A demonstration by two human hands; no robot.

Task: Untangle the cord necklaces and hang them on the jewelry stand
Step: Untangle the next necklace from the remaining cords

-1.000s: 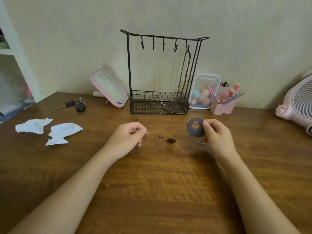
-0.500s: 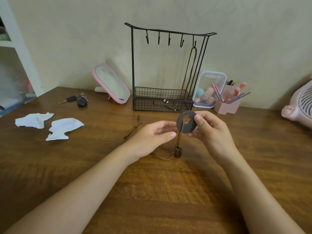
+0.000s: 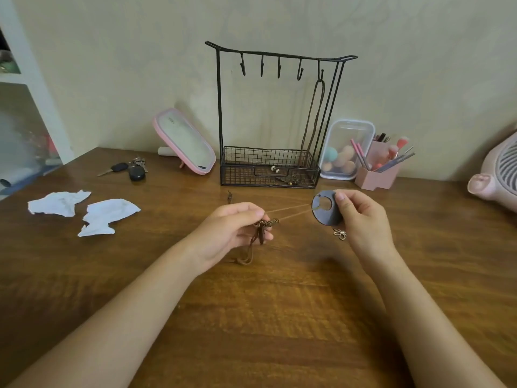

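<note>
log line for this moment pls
phase: untangling | left hand: pinches knotted cord | right hand: holds dark disc pendant | cord taut between hands | jewelry stand: one necklace hung, four hooks free

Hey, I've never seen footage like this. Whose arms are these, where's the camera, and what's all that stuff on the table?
There is no machine here. These are a person's two bare arms, filmed by a single camera worn on the head that looks forward and down.

The left hand pinches a knotted bunch of brown cord. The right hand pinches a dark round pendant, and two strands run taut between the hands. A small flower charm shows just below the right hand.

On the wooden table:
- a black wire jewelry stand, with one cord necklace on its rightmost hook
- a pink mirror
- keys
- two scraps of paper
- a clear box of makeup sponges
- a pink brush holder
- a pink fan
</note>
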